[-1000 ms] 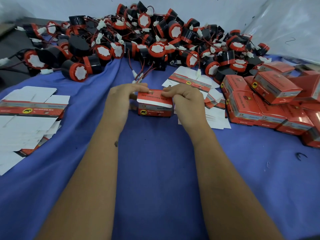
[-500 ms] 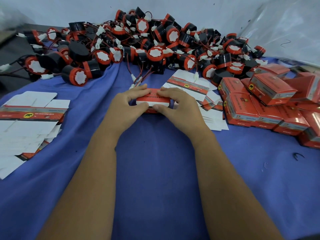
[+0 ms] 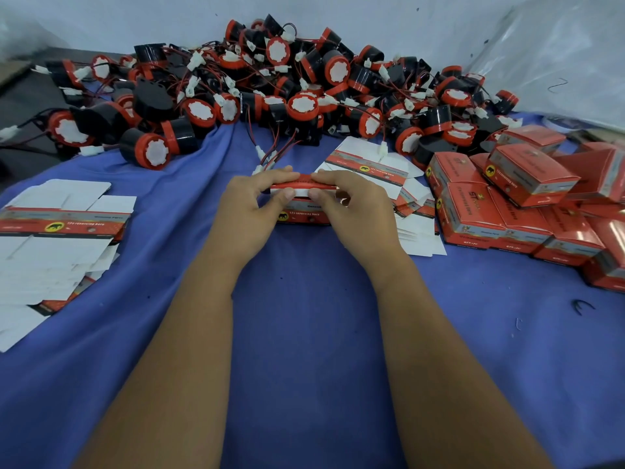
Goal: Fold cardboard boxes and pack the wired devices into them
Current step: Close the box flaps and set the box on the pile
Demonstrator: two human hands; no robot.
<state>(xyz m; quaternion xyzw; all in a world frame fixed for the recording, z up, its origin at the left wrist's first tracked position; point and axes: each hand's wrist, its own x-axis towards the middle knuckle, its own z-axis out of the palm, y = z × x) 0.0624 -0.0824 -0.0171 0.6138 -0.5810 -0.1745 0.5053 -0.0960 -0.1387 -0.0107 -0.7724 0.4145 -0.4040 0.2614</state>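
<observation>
Small red cardboard box w/ white flap [image 3: 303, 202] sits mid-bench on the blue cloth-covered bench [image 3: 304, 333], lid partly folded down, black print on front face. Left hand [image 3: 250, 206] and right hand [image 3: 351, 206] both pinch the box lid edge, thumbs under the white flap, fingers curled over the red top. Pile of black-and-red round wired devices [image 3: 270, 93] behind it, red wires reaching near the box. Flat unfolded box blanks [image 3: 57, 238] at left, more at right [image 3: 372, 164], stack of closed red boxes [image 3: 527, 198] far right

Small red box [image 3: 302, 211] on blue cloth, top flap half-closed, wired devices [image 3: 270, 93] heaped behind
</observation>
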